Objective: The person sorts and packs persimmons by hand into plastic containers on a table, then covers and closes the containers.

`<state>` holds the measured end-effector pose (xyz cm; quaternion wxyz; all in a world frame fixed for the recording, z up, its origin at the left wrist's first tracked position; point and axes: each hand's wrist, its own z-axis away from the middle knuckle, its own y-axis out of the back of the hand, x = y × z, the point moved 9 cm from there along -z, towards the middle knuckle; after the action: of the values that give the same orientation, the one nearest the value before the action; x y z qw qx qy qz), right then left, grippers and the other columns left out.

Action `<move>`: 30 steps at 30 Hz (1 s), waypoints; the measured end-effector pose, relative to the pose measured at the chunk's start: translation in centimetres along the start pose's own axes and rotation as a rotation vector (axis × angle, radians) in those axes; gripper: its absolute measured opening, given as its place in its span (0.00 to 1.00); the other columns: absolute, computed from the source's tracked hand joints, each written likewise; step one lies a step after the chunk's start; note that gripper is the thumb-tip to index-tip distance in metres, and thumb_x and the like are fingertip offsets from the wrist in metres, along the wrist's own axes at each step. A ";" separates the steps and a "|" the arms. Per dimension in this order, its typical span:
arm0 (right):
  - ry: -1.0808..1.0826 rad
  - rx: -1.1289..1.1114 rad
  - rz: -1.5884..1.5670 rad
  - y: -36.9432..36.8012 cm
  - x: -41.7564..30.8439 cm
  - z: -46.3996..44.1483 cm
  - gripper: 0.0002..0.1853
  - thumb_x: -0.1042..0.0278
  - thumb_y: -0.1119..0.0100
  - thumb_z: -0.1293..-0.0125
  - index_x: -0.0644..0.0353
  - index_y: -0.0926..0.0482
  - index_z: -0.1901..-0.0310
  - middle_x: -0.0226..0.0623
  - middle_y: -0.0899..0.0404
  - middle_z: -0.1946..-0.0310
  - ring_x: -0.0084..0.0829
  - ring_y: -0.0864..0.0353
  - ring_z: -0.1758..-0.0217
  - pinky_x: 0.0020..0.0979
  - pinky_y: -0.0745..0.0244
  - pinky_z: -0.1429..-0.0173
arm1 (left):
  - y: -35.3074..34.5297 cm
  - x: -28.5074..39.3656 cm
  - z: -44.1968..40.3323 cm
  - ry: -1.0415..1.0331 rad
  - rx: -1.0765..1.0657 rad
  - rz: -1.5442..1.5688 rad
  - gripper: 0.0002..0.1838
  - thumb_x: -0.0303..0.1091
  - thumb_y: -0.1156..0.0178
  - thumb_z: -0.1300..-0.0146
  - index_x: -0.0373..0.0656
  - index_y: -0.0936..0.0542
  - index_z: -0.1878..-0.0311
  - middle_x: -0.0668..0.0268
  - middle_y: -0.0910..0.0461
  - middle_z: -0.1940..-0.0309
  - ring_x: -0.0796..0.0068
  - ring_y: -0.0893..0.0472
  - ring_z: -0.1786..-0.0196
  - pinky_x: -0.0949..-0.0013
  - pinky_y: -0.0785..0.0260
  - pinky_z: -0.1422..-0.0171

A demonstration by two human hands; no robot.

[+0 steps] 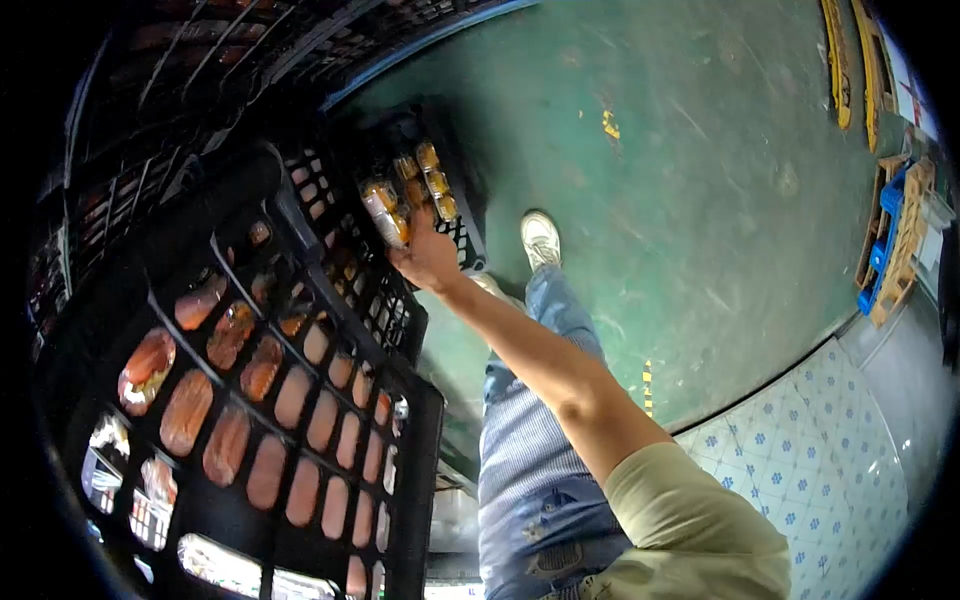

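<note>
My right hand [428,255] reaches down into a low black crate [470,225] on the floor. Its thumb and fingers close round the near end of a clear package [385,208] with orange-yellow pieces inside. Beyond the fingertips, similar packages [437,180] lie in the same crate. My left hand is out of view.
A large black slatted crate [405,450] fills the left side, with sausage-like packs [187,410] visible through its openings. More dark crates rise at the upper left. Wooden pallets [905,240] with blue parts stand at the right edge. The floor [700,200] is green.
</note>
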<state>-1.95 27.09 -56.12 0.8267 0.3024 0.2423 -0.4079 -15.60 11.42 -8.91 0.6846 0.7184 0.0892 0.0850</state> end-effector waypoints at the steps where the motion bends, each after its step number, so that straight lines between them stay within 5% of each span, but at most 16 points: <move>1: 0.071 0.055 0.035 -0.6 -0.4 -0.8 0.32 0.57 0.37 0.47 0.64 0.41 0.46 0.57 0.21 0.66 0.57 0.20 0.64 0.48 0.24 0.60 | -0.4 -0.1 -0.2 0.014 -0.024 0.006 0.15 0.32 0.42 0.35 0.29 0.26 0.53 0.48 0.23 0.60 0.58 0.21 0.63 0.63 0.26 0.61; 5: 0.123 0.015 0.060 -6.0 2.1 -5.2 0.38 0.62 0.36 0.45 0.78 0.45 0.42 0.57 0.23 0.68 0.53 0.20 0.68 0.44 0.23 0.66 | -1.4 -0.6 -0.6 0.049 -0.096 0.013 0.13 0.32 0.42 0.35 0.30 0.25 0.54 0.49 0.23 0.61 0.59 0.21 0.64 0.63 0.26 0.61; 8: 0.208 0.175 0.251 -8.9 3.7 -8.2 0.38 0.62 0.35 0.44 0.79 0.45 0.42 0.56 0.24 0.68 0.52 0.21 0.65 0.45 0.24 0.60 | -2.0 -0.9 -0.9 0.059 -0.132 0.011 0.13 0.32 0.43 0.35 0.31 0.25 0.55 0.50 0.22 0.63 0.59 0.21 0.65 0.63 0.26 0.61; 9: 0.120 -0.036 0.304 -9.8 4.0 -8.9 0.36 0.64 0.36 0.44 0.80 0.44 0.43 0.59 0.26 0.62 0.51 0.22 0.58 0.48 0.27 0.51 | -2.1 -1.0 -1.0 0.061 -0.142 0.005 0.12 0.32 0.43 0.35 0.31 0.25 0.55 0.50 0.22 0.63 0.59 0.21 0.65 0.63 0.26 0.61; 12: 0.027 0.156 0.243 -9.8 3.4 -9.3 0.31 0.78 0.39 0.50 0.77 0.42 0.46 0.67 0.29 0.53 0.59 0.28 0.47 0.48 0.31 0.43 | -2.2 -1.2 -1.1 0.070 -0.166 -0.008 0.12 0.32 0.43 0.35 0.31 0.25 0.56 0.51 0.22 0.64 0.59 0.21 0.66 0.63 0.27 0.61; 13: -0.044 0.038 0.195 -11.6 4.7 -10.6 0.31 0.80 0.40 0.51 0.78 0.42 0.46 0.68 0.30 0.52 0.60 0.29 0.46 0.48 0.33 0.41 | -2.4 -1.1 -1.1 0.071 -0.170 -0.009 0.11 0.32 0.43 0.35 0.31 0.25 0.57 0.51 0.22 0.65 0.59 0.21 0.66 0.63 0.27 0.61; 16: -0.085 0.296 0.028 -13.1 7.6 -11.8 0.28 0.80 0.45 0.48 0.76 0.41 0.45 0.67 0.31 0.49 0.61 0.31 0.44 0.46 0.33 0.40 | -2.1 -1.2 -1.0 0.083 -0.183 -0.021 0.11 0.32 0.44 0.35 0.32 0.25 0.58 0.52 0.22 0.66 0.59 0.21 0.67 0.63 0.27 0.61; 18: -0.280 0.342 -0.376 -14.1 10.7 -11.9 0.23 0.79 0.48 0.45 0.72 0.38 0.46 0.66 0.30 0.51 0.60 0.31 0.44 0.45 0.33 0.41 | -1.7 -1.0 -0.8 0.095 -0.188 -0.008 0.10 0.32 0.44 0.35 0.32 0.24 0.59 0.52 0.22 0.67 0.60 0.21 0.67 0.62 0.27 0.61; 21: -0.118 0.430 -0.106 -11.6 9.3 -8.6 0.21 0.78 0.50 0.43 0.66 0.34 0.46 0.60 0.25 0.55 0.57 0.27 0.49 0.48 0.31 0.46 | -0.7 -0.6 -0.1 0.109 -0.184 0.020 0.10 0.32 0.44 0.35 0.33 0.24 0.60 0.53 0.22 0.68 0.60 0.21 0.68 0.62 0.28 0.61; 23: -0.153 0.250 -0.337 -15.1 13.4 -8.7 0.22 0.76 0.51 0.42 0.63 0.34 0.44 0.56 0.23 0.58 0.58 0.25 0.53 0.49 0.30 0.50 | 0.6 -0.6 0.5 0.124 -0.175 0.049 0.10 0.32 0.44 0.35 0.33 0.24 0.60 0.53 0.22 0.69 0.60 0.21 0.69 0.62 0.28 0.61; 25: 0.051 0.263 -0.160 -4.7 5.0 -2.0 0.22 0.73 0.51 0.42 0.59 0.33 0.43 0.54 0.20 0.63 0.57 0.22 0.59 0.50 0.28 0.55 | 2.1 -0.7 1.5 0.144 -0.150 0.083 0.09 0.32 0.45 0.35 0.34 0.24 0.61 0.54 0.21 0.70 0.60 0.21 0.69 0.62 0.28 0.61; 28: -0.044 -0.143 -0.027 1.0 4.7 2.6 0.16 0.69 0.51 0.41 0.60 0.27 0.50 0.55 0.22 0.56 0.54 0.22 0.55 0.44 0.27 0.53 | 3.9 -0.5 2.5 0.183 -0.138 0.160 0.09 0.32 0.45 0.34 0.34 0.24 0.62 0.55 0.21 0.71 0.60 0.21 0.70 0.62 0.29 0.61; 29: 0.018 -0.227 0.244 2.4 6.0 3.4 0.12 0.68 0.48 0.42 0.59 0.23 0.57 0.51 0.21 0.56 0.49 0.20 0.55 0.42 0.25 0.53 | 4.2 0.9 0.5 0.203 -0.149 0.219 0.09 0.32 0.45 0.34 0.34 0.23 0.62 0.55 0.21 0.72 0.61 0.21 0.70 0.62 0.29 0.61; 30: 0.415 -0.150 0.331 3.1 10.3 3.9 0.11 0.65 0.45 0.45 0.57 0.22 0.61 0.49 0.21 0.59 0.47 0.20 0.60 0.43 0.24 0.57 | 4.1 3.5 -3.8 0.251 -0.159 0.422 0.09 0.30 0.47 0.35 0.36 0.24 0.69 0.58 0.23 0.78 0.63 0.23 0.74 0.63 0.31 0.67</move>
<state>6.89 20.46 -59.16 0.8348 0.3530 0.3832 -0.1778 -13.12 15.76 -4.60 0.6895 0.6490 0.0147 0.3211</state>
